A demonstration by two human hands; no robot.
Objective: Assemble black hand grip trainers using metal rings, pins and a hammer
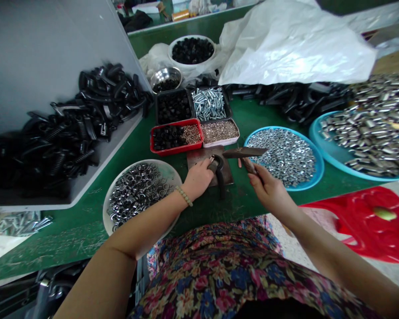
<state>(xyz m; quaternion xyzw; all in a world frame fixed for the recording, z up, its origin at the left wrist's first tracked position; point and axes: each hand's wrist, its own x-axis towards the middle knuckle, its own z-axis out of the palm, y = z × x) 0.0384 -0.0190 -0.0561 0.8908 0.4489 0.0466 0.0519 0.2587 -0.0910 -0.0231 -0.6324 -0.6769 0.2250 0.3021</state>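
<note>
My right hand [268, 188] is wrapped round the handle of a hammer [245, 153], whose long dark head is raised just to the right of a flat metal plate [228, 176]. Over that plate, my left hand [198, 179] has its fingers closed at the ring end of a black part with a straight stem [221, 184]. A small shiny piece shows by the fingertips, too small to name. A beaded bracelet circles the left wrist.
Left of the hands stands a bowl of metal rings [108, 208]. Trays of screws [209, 104], rivets [219, 130] and black caps [168, 137] lie ahead. Rightward are a blue tray of nuts [319, 175] and a red stool [362, 212]. Black handles [96, 106] fill a grey bin.
</note>
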